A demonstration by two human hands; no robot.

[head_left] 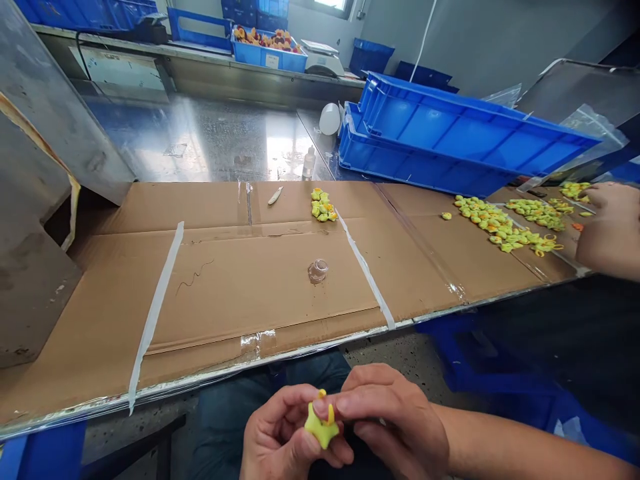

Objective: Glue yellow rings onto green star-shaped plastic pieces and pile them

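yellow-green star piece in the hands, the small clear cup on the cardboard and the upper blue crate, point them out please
Star piece (pixel 322 433): head view, front of its body
Small clear cup (pixel 318 269): head view, middle
Upper blue crate (pixel 467 130): head view, long side wall

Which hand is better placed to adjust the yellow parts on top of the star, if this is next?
Probably the right hand: its fingertips are at the yellow parts, while the left hand holds the star's lower side.

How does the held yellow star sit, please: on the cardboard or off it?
Off the cardboard: the left hand holds the yellow star short of the near edge, the right hand touching it.
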